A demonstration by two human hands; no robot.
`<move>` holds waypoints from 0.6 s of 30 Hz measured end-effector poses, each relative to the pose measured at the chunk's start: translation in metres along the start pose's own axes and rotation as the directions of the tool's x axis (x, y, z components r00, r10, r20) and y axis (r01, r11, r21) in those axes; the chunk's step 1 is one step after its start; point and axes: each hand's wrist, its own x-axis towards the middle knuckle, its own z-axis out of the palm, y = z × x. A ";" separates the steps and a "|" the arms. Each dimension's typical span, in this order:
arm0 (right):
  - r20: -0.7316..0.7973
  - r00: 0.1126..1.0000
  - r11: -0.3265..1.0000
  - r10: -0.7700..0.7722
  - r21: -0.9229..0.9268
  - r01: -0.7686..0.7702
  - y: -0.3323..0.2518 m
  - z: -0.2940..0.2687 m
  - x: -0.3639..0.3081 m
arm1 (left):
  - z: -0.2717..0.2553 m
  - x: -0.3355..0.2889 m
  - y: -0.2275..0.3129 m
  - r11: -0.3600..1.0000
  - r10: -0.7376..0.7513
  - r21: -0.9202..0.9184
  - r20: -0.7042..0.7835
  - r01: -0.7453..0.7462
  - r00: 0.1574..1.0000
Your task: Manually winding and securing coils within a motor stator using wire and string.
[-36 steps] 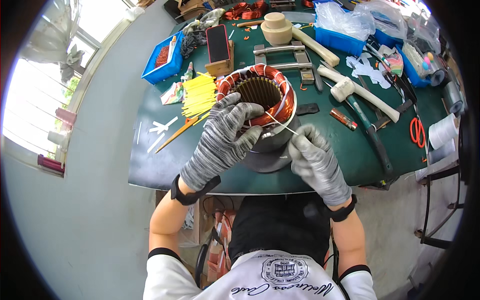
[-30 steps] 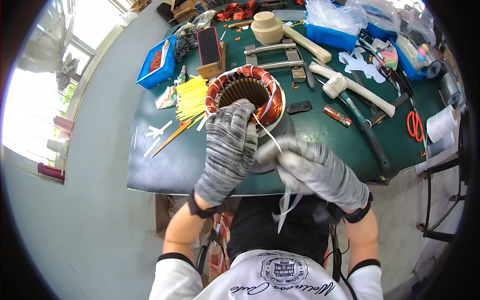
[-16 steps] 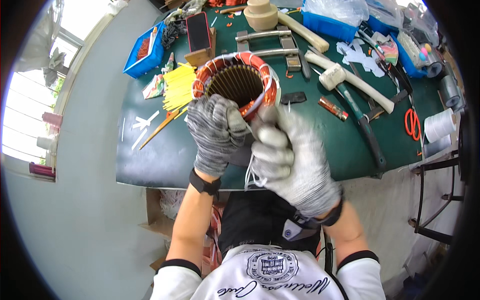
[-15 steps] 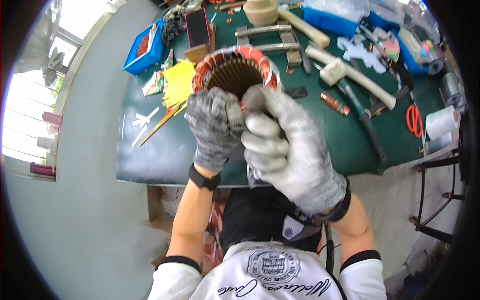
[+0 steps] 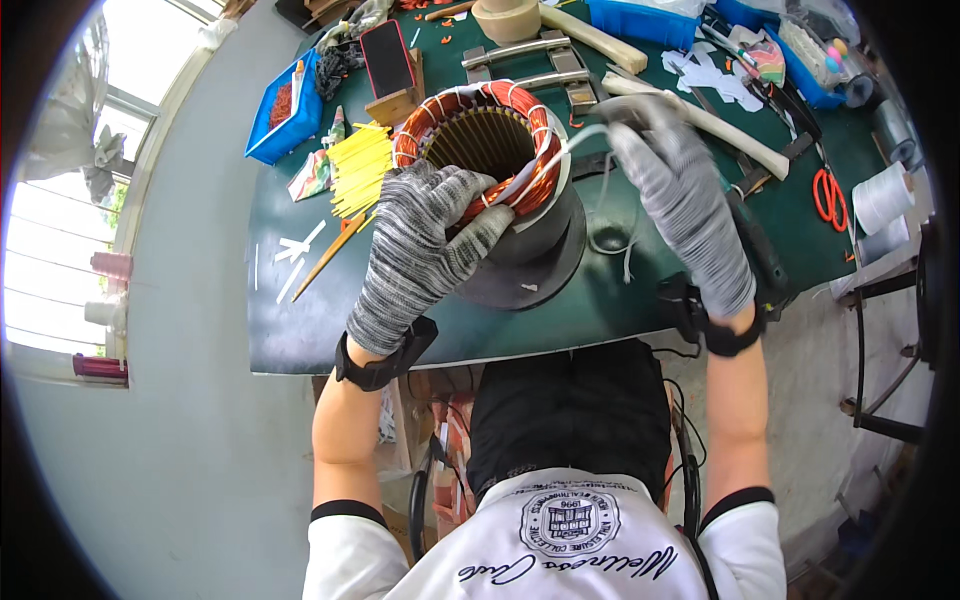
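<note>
Copper-wound stator (image 5: 488, 138) sits on dark stand (image 5: 555, 258) on table (image 5: 300, 345). My left hand (image 5: 420, 245), spread, braces near rim; my right hand (image 5: 675, 185), blurred, pinches white cord (image 5: 577, 142) — best drawn evenly, slack loop untangled.

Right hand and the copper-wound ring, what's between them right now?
In the head view, a pale cord spans the gap from the copper-wound ring to the right hand; below that stretch in the picture lies a dark strip.

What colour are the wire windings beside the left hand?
The windings are copper-orange, seen best in the head view.
</note>
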 end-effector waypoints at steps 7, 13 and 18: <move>-0.240 0.971 0.969 -0.023 -0.244 -0.037 -0.040 0.055 -0.059 | -0.004 0.006 -0.014 0.994 0.096 -0.057 -0.002 -0.096 0.995; -0.328 0.944 0.983 -0.029 -0.182 -0.033 -0.046 0.092 -0.037 | -0.016 0.013 -0.005 0.999 0.001 -0.038 0.196 0.006 0.981; -0.457 0.889 0.995 0.027 0.094 0.018 -0.034 0.125 -0.041 | -0.009 0.020 -0.010 0.996 0.029 0.073 0.298 -0.053 0.954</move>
